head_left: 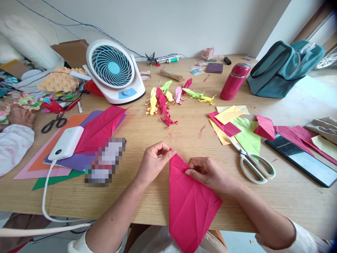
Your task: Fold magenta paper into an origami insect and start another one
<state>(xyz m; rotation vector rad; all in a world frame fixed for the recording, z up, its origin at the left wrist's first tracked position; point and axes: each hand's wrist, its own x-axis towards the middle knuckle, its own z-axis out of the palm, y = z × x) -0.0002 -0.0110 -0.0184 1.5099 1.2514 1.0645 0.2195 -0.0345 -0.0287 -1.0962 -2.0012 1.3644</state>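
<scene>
A creased red paper sheet (193, 203) hangs between my hands at the table's front edge, its lower part below the edge. My left hand (157, 159) pinches the paper's top corner between thumb and index finger. Fingers curled, my right hand (207, 172) grips the upper right edge of the same sheet. Just beyond my hands lie small folded paper figures in red, yellow, green and pink, among them a red one (169, 121). White-handled scissors (256, 168) rest to the right of my right hand, partly over green paper (247, 135).
A white fan (112, 70) stands at the back left. Coloured sheets (59, 140), a power bank (67, 142) and black scissors (54, 123) lie left, near another person's hand (21, 116). On the right are a red flask (235, 81), phone (302, 158) and teal bag (279, 73).
</scene>
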